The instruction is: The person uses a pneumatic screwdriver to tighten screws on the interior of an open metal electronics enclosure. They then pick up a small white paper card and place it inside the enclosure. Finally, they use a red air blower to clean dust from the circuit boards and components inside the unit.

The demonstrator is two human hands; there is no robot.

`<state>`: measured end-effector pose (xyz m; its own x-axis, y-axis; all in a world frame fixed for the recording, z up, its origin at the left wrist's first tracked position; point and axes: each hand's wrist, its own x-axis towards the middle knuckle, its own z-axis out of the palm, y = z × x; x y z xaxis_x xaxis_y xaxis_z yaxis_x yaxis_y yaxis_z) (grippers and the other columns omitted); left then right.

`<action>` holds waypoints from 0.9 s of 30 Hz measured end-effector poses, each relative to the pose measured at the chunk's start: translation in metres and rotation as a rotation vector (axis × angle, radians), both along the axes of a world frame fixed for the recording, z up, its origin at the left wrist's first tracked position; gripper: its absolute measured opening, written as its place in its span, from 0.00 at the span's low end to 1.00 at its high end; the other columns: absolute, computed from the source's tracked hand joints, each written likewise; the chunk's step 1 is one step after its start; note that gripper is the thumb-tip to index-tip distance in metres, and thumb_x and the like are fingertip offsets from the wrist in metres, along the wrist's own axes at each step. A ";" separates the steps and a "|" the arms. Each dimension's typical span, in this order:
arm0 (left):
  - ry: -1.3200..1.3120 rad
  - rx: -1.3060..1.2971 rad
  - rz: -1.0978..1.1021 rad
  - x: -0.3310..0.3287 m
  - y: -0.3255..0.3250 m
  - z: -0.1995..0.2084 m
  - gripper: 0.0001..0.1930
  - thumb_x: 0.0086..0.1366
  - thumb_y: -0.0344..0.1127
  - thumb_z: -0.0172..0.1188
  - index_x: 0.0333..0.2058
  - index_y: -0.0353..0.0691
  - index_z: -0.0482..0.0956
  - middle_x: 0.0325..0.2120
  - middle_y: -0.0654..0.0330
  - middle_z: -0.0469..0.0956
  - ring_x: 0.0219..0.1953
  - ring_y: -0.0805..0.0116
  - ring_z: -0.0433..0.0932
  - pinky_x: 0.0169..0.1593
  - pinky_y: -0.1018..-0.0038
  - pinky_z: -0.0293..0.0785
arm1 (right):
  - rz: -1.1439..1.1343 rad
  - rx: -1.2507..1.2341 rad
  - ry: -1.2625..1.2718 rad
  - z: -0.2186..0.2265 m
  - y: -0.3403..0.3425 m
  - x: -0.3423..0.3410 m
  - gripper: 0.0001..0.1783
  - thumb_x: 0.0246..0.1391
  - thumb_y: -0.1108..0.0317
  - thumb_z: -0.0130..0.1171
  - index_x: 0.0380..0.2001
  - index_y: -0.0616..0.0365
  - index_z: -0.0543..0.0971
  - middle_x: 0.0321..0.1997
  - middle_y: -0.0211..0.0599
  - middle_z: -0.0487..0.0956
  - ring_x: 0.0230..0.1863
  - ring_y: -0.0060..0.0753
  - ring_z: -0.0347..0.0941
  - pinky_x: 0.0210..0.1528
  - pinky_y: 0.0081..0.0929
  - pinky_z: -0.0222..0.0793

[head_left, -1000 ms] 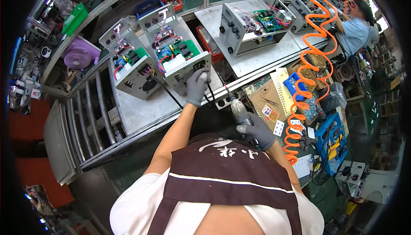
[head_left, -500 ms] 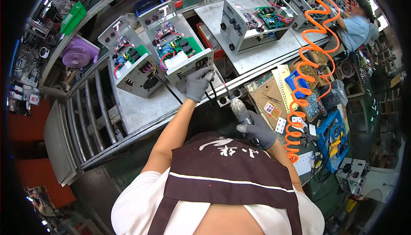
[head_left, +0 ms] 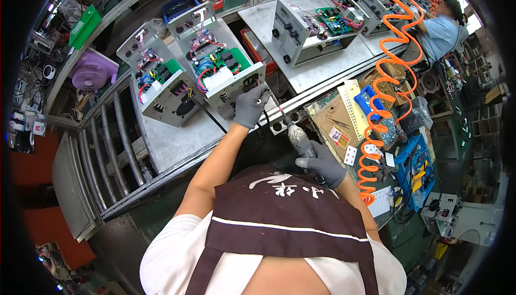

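My left hand [head_left: 250, 105], in a grey glove, presses against the near end panel of an open white electronics chassis [head_left: 220, 74] with green boards and red wiring inside. A black cable [head_left: 207, 113] runs out from under that panel. My right hand [head_left: 321, 165], also gloved, grips a pneumatic screwdriver [head_left: 299, 139] whose bit points up toward the chassis corner near my left fingers. The tool tip sits just right of my left hand.
A second open chassis [head_left: 156, 74] lies left of the first on the metal conveyor table [head_left: 172, 139]. Another unit [head_left: 312, 29] stands further right. An orange coiled air hose [head_left: 384, 80] hangs at right over boxes of parts [head_left: 376, 104]. Another person [head_left: 441, 31] works at the far right.
The chassis and my left hand have shifted slightly toward me and to the right. My right hand has lifted the screwdriver closer to the chassis end panel.
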<state>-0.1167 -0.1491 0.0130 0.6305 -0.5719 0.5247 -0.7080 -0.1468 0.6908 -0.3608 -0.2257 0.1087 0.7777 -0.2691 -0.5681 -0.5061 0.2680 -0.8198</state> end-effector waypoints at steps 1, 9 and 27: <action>-0.008 -0.002 0.005 0.000 -0.001 0.000 0.09 0.54 0.33 0.61 0.35 0.41 0.79 0.29 0.53 0.79 0.31 0.58 0.80 0.34 0.70 0.75 | 0.000 -0.001 -0.001 0.000 0.000 0.000 0.26 0.40 0.62 0.65 0.42 0.60 0.69 0.26 0.28 0.69 0.21 0.16 0.64 0.22 0.16 0.60; 0.118 -0.055 0.060 0.001 0.000 0.004 0.08 0.55 0.33 0.60 0.34 0.42 0.78 0.25 0.55 0.79 0.27 0.58 0.79 0.31 0.69 0.75 | 0.009 0.000 -0.012 0.003 -0.001 0.007 0.24 0.41 0.64 0.64 0.42 0.61 0.69 0.24 0.27 0.69 0.21 0.16 0.64 0.21 0.16 0.59; -0.076 -0.112 0.128 0.003 0.005 -0.005 0.08 0.55 0.33 0.60 0.35 0.42 0.78 0.23 0.55 0.78 0.25 0.61 0.79 0.30 0.71 0.73 | 0.064 -0.081 -0.013 -0.004 -0.008 0.015 0.25 0.39 0.64 0.65 0.41 0.61 0.70 0.27 0.30 0.70 0.27 0.17 0.65 0.29 0.19 0.63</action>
